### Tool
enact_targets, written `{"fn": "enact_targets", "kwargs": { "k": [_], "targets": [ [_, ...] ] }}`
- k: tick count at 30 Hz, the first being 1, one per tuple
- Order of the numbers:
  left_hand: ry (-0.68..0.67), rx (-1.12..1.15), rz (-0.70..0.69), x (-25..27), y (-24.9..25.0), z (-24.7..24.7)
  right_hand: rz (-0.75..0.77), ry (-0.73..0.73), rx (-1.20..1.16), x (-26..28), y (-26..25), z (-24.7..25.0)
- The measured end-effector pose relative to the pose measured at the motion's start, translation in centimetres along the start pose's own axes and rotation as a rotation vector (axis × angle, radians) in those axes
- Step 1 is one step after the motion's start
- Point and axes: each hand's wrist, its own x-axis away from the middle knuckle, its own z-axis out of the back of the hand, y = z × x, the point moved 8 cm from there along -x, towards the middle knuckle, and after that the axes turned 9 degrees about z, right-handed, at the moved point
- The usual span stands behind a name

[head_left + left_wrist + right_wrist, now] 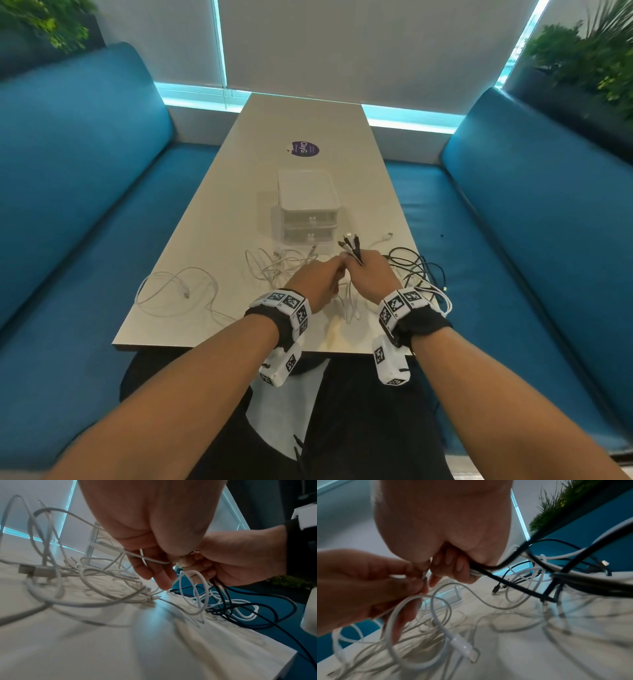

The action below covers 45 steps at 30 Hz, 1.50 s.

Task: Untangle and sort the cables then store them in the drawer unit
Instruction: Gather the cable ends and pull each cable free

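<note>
Head view: a person seated at a long pale worktop (212, 205) is working both hands together at centre frame, just below a small white drawer unit (308, 209).
Right hand: the right hand (368, 277) is clenching a bundle of cable ends (351, 245), black and white, whose plugs are fanning upward out of the fist toward the drawer unit.
Left hand: the left hand (317, 282) is pinching a thin white cable (150, 559) between thumb and fingers, right against the right hand.
Cables: a white tangle (277, 265) is lying just left of the hands; one loose white cable (178, 291) is sprawling alone at lower left of the worktop; black cables (414, 265) are looping at the worktop's right edge.
Progress: sorting appears to be in an early stage. Ends are being gathered, yet most cables are lying knotted on the worktop.
Left to do: both drawers of the unit are looking closed, and no cable can be seen stored, so separating, coiling and stowing all seem to be ahead.
Room: teal upholstered benches (85, 178) are flanking the worktop on both sides; a round purple sticker (305, 148) is sitting beyond the drawer unit; pale blinds are covering the window at top, with green plants (589, 54) in the upper corners.
</note>
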Motion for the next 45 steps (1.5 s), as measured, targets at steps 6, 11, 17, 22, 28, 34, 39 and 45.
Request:
{"fn": "enact_targets", "kwargs": {
  "k": [6,11,17,22,28,34,39,45],
  "targets": [
    [0.066,-0.129,0.009,-0.5,-0.8,0.1,-0.006,-0.025,0.242,-0.3,1.3,0.0],
    [0.121,-0.255,-0.083,-0.7,-1.1,2.0,-0.097,0.018,0.314,0.1,2.8,1.2],
    [0.103,-0.225,-0.107,-1.2,-1.1,1.8,0.018,0.068,0.016,-0.2,0.4,1.8],
    [0.043,-0.226,-0.109,-1.2,-0.2,0.1,0.085,-0.003,-0.163,-0.7,-1.7,0.5],
    [-0.009,-0.317,-0.099,-1.0,0.2,-0.4,0.11,-0.1,-0.059,-0.7,-2.0,-1.3],
    [0.071,-0.324,-0.108,-2.3,-2.3,2.7,0.125,-0.102,0.411,-0.4,1.5,0.5],
    [0.146,-0.189,-0.154,-2.9,-0.8,3.8,0.087,-0.045,0.375,-1.1,0.6,1.1],
    [0.161,-0.09,-0.176,-3.2,0.0,3.5,0.07,-0.121,0.115,-1.4,-0.5,0.0]
  ]
}}
